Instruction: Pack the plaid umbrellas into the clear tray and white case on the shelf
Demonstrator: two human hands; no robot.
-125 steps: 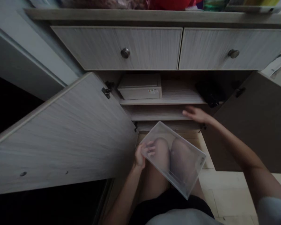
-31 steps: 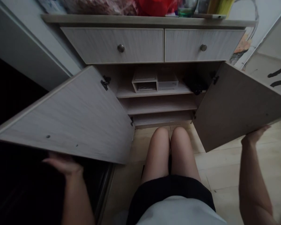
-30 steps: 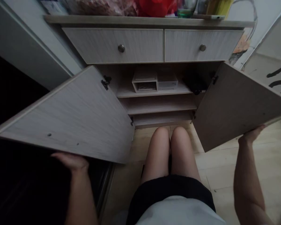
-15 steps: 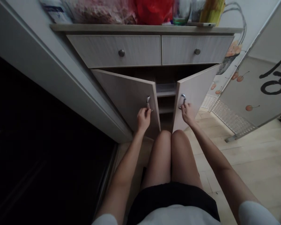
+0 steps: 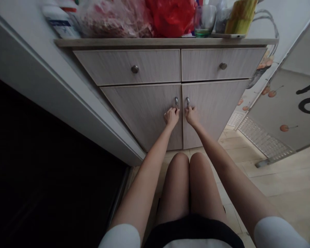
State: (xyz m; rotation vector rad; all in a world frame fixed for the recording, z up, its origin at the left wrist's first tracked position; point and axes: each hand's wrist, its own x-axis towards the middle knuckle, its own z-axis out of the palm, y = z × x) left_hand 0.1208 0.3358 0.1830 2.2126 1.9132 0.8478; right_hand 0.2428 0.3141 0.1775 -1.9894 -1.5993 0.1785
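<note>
A pale wood-grain cabinet stands before me with both lower doors closed. My left hand (image 5: 172, 116) is curled around the metal handle (image 5: 176, 102) of the left door (image 5: 142, 110). Beside it, my right hand (image 5: 191, 115) grips the metal handle (image 5: 187, 101) of the right door (image 5: 214, 106). The two hands sit close together at the middle seam. Above the doors are two closed drawers, each with a round knob (image 5: 134, 69). My bare knees (image 5: 188, 165) are close to the cabinet's base.
On the cabinet top (image 5: 165, 42) sit a red bag (image 5: 172, 15), a pinkish plastic bag (image 5: 113, 19), a glass (image 5: 204, 19) and a white bottle (image 5: 58, 17). A dark opening (image 5: 41, 179) lies to the left. A panel with cherry prints (image 5: 286, 110) leans at the right over light floor tiles.
Earlier a clear box was in my left hand and both doors stood wide open. Both hands took the door handles and swung the doors fully closed; the shelves are now hidden.
</note>
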